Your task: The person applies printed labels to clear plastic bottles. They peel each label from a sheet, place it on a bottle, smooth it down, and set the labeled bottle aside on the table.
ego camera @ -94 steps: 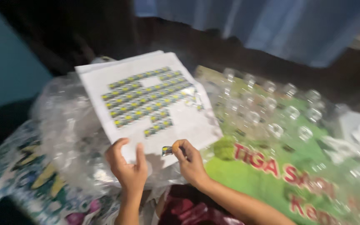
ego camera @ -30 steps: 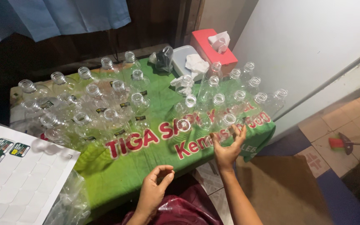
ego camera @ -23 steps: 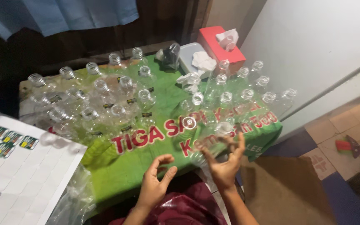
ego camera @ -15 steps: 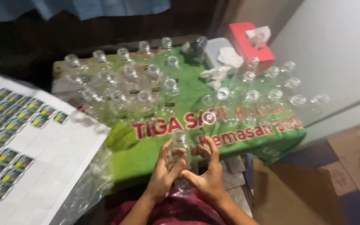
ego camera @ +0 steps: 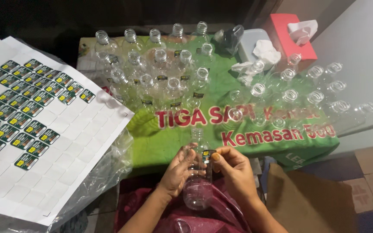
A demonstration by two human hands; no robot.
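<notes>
Half a second ago the hands were only closing in at the edge of the green box; now a clear plastic bottle (ego camera: 198,181) stands upright over the lap, just in front of that box (ego camera: 160,142). The left hand (ego camera: 178,169) wraps around the bottle's side, and the right hand (ego camera: 235,169) pinches a small dark label (ego camera: 207,156) against its shoulder. On the box top stand many empty clear bottles (ego camera: 165,73). Left of the box lies a white sticker sheet (ego camera: 35,129) on crinkled plastic. Behind the box sits a red tissue box (ego camera: 288,36).
</notes>
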